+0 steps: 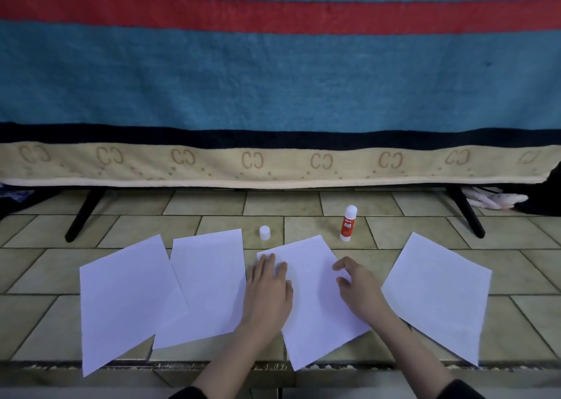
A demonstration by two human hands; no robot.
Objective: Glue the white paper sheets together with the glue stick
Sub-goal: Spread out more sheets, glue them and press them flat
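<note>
Paper sheets are lying across the tiled surface [303,207], and both hands are resting on the middle sheet [315,301] (it sits tilted). The left hand [268,289] is lying flat, fingers together, gripping nothing. The right hand [359,289] is pressing with loosely curled fingers, holding nothing. The glue stick [348,223] is standing uncapped just beyond, its cap [264,233] apart to the left.

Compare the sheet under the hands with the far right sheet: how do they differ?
Both hands, left hand and right hand, press on the middle sheet; the right sheet lies untouched. The middle sheet lies just before the glue stick and cap; the right sheet lies off to the side. Both are white, blank and flat.
</note>
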